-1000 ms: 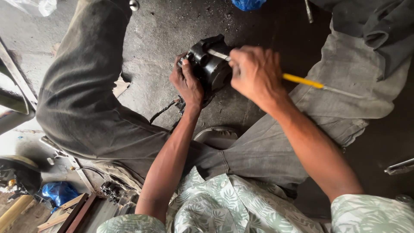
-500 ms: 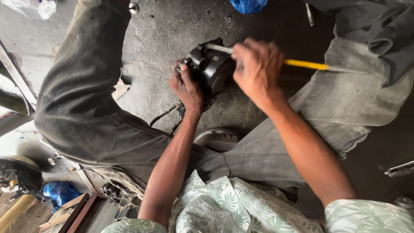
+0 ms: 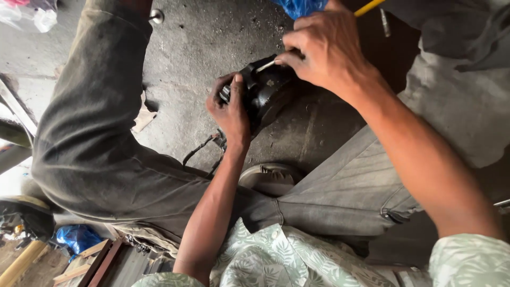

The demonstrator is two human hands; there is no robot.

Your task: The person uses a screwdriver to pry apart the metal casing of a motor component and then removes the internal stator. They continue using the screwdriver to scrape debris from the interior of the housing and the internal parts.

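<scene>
Seated on a stained concrete floor (image 3: 212, 48), I look down past my leaf-patterned shirt (image 3: 276, 260) and grey trousers (image 3: 90, 138), knees spread wide to either side. Between my legs, my shoe (image 3: 268, 178) rests sole-down on the floor. Just beyond it my left hand (image 3: 231, 109) clamps the near side of a black metal part (image 3: 265, 90), fingers (image 3: 226, 85) curled tight around its edge and thumb pressed on top; thin dark wires (image 3: 199, 149) trail from the part toward my left knee. The part sits on the floor midway between my knees, well in from any edge. My right hand (image 3: 324, 48) comes in over it from the right, fingers closed around a screwdriver (image 3: 265, 65), whose metal shaft meets the top of the part and whose yellow handle (image 3: 369, 6) sticks out past my knuckles toward the far edge. Farther off, a blue plastic bag (image 3: 300, 6) lies on the floor at the far edge.
</scene>
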